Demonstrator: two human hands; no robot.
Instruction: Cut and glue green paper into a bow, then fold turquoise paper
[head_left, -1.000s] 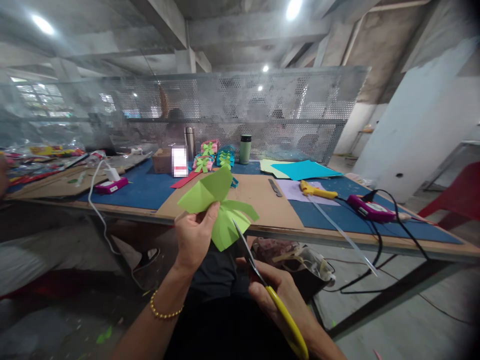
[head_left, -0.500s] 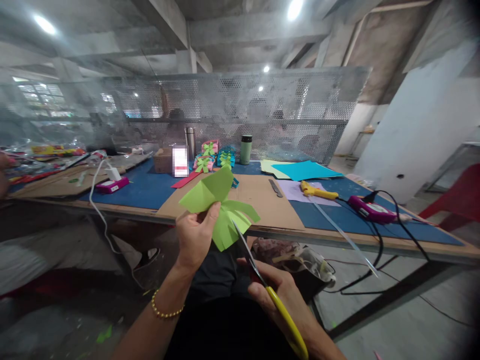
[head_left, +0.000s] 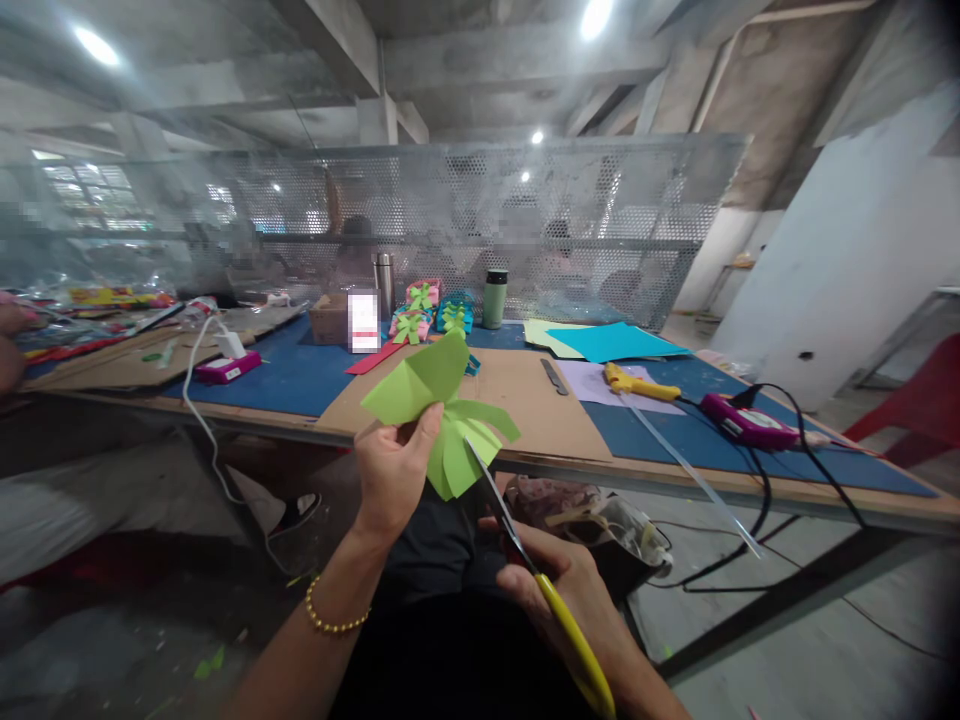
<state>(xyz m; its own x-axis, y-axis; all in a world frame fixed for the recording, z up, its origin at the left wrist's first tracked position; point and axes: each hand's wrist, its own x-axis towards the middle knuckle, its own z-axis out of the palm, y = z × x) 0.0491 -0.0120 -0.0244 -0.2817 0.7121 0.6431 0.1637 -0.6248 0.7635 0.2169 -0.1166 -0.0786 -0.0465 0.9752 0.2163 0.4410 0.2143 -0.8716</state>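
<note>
Green paper (head_left: 420,385) is pinched in the left hand (head_left: 394,470), thumb in front; the right hand (head_left: 574,580) clasps scissors (head_left: 559,608); creased flaps (head_left: 454,465) fan outward.

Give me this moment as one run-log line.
left hand: holds paper; right hand: holds scissors; scissors: tip at paper; glue gun: on purple sheet

Nearest, the left hand (head_left: 391,470) holds paper (head_left: 416,382), with scissors (head_left: 576,643) in the right hand (head_left: 581,575) to its right. On the table (head_left: 292,378) beyond lies cardboard (head_left: 517,405), a knife (head_left: 554,377) on its right side. Farther right, a glue gun (head_left: 645,386) rests on a sheet (head_left: 581,383). Behind, bows (head_left: 411,327) sit between flask (head_left: 384,284) and tumbler (head_left: 495,302); before the flask, perhaps a phone (head_left: 364,322).
</note>
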